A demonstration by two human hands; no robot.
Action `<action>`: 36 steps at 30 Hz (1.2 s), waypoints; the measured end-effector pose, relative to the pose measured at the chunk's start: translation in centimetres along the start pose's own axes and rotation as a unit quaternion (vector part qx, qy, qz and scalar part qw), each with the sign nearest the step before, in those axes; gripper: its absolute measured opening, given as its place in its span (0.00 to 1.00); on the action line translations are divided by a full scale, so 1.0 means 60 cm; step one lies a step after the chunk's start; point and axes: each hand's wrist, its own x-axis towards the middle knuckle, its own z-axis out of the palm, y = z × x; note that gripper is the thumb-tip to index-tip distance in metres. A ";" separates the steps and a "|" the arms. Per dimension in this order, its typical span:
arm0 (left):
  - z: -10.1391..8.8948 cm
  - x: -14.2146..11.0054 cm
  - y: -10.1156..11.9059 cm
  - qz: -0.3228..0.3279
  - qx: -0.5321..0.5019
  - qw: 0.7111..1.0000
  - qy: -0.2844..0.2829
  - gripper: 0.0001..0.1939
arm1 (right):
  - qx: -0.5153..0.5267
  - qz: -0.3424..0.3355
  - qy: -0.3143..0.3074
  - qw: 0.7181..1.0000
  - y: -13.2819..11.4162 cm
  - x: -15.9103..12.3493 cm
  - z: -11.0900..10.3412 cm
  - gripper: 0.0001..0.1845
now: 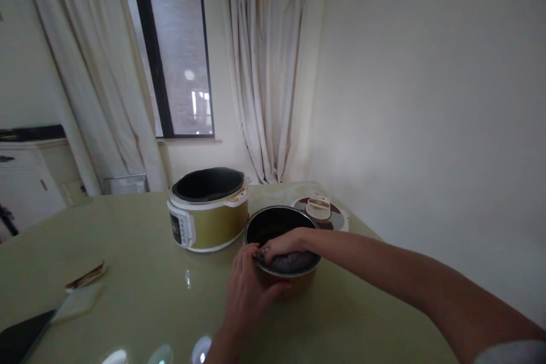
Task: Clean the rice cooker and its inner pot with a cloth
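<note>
A round cooking pot (pixel 286 281) with a dark inside and a pale metal rim stands on the table in front of me. My left hand (pixel 249 284) holds its near left side, fingers at the rim and thumb along the outer wall. From the right, my right hand (pixel 285 243) reaches down over the rim into the pot. Its fingers are bent together against the left inner wall, around a small greyish thing too blurred to name. Behind and to the left is the green and white electric cooker body (pixel 219 224), without a lid on it.
The cooker lid (pixel 319 208) with its white knob lies behind the pot. On the left of the glossy green table (pixel 140 273) are a dark flat object (pixel 23 333) and a small brownish piece (pixel 86 277). A wall closes off the right side.
</note>
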 end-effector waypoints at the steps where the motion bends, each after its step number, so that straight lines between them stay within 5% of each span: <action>1: 0.003 -0.002 -0.003 0.000 -0.004 1.000 0.012 0.44 | 0.020 -0.008 0.009 1.000 -0.010 0.000 -0.002 0.12; 6: 0.001 -0.007 -0.024 -0.023 0.006 0.999 0.023 0.62 | 0.158 -0.043 0.001 0.987 -0.046 -0.047 -0.041 0.24; 11: 0.003 -0.005 -0.038 -0.043 0.006 0.999 0.011 0.64 | -0.039 -0.046 -0.057 0.997 -0.061 -0.115 -0.073 0.32; 15: 0.013 -0.008 -0.031 -0.044 -0.018 0.999 0.007 0.64 | -0.162 -0.092 -0.031 0.982 -0.086 -0.116 -0.054 0.26; 21: 0.024 -0.013 -0.026 -0.070 -0.014 0.997 0.026 0.43 | -0.194 -0.156 0.172 0.953 -0.110 -0.074 0.004 0.29; 28: 0.008 0.003 -0.024 -0.090 -0.019 0.996 0.011 0.65 | -0.269 -0.109 0.072 0.954 -0.065 -0.153 -0.033 0.25; 31: 0.005 0.005 -0.022 -0.090 -0.039 0.995 -0.007 0.62 | -0.280 -0.075 0.069 0.955 -0.069 -0.167 -0.040 0.23; 36: 0.011 -0.001 -0.025 -0.078 -0.076 0.994 0.010 0.50 | -0.207 -0.069 0.146 0.965 -0.113 -0.107 -0.002 0.28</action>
